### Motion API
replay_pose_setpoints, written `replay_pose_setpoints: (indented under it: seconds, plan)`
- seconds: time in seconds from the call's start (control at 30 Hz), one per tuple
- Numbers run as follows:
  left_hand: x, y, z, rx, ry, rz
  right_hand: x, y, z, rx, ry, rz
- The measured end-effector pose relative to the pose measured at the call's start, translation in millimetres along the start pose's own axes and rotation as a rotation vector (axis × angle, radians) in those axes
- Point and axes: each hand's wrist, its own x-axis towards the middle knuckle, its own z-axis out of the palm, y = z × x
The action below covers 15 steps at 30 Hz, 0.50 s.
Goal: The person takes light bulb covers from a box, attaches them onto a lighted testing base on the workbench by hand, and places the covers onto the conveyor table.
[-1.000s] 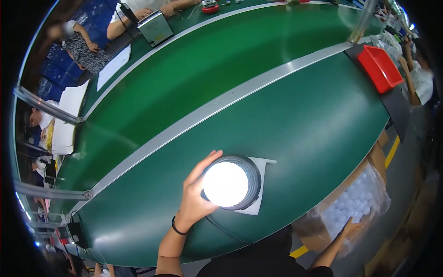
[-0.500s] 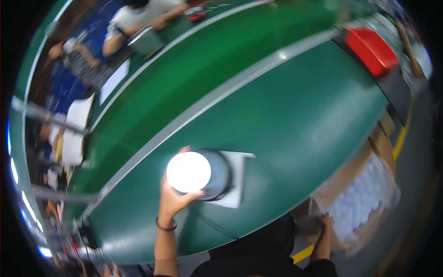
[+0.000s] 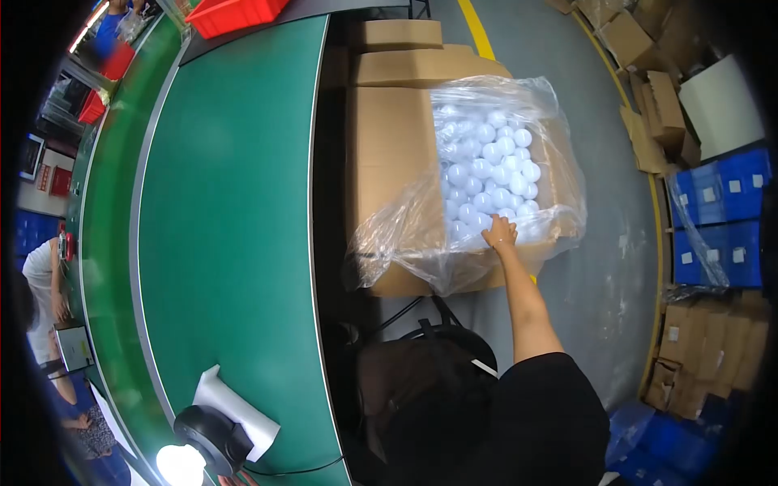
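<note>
A cardboard box (image 3: 389, 146) lined with clear plastic holds many round white bulbs (image 3: 480, 168). My right hand (image 3: 502, 232) is at the near edge of the bulbs, fingers apart and touching them, with nothing visibly gripped. At the bottom left, a glowing bulb (image 3: 181, 466) sits in a round black fixture (image 3: 212, 437) beside a white plate (image 3: 239, 413) on the green table (image 3: 231, 202). Just a little of my left hand (image 3: 235, 479) shows under the fixture at the bottom edge; its grip is hidden.
A red bin (image 3: 235, 14) stands at the table's far end. A black stool (image 3: 454, 336) is below the box. Blue crates (image 3: 717, 219) and stacked cartons (image 3: 717, 344) line the right side. Across the conveyor, a person (image 3: 40, 283) is beside a metal box (image 3: 74, 347).
The view has swung right toward the box. My right hand has moved over the bulbs' near edge. The lit bulb and fixture now appear at the bottom left, and my left hand is mostly out of frame.
</note>
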Motion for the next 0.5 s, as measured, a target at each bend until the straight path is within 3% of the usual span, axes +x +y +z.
replay_pose_setpoints:
  seconds: [0.27,0.3,0.4,0.5]
  plan:
    - [-23,-6,-14,0.049,0.062,-0.125,21,-54,62,0.082,-0.070,-0.353]
    - [-25,-6,-16,0.057,0.066,-0.144,27,-61,61,0.139,-0.186,-0.378]
    - [-31,-5,-22,0.070,0.077,-0.203,27,-72,57,0.180,-0.303,-0.210]
    - [-35,-14,-31,0.079,0.093,-0.229,37,-67,62,0.221,-0.447,-0.213]
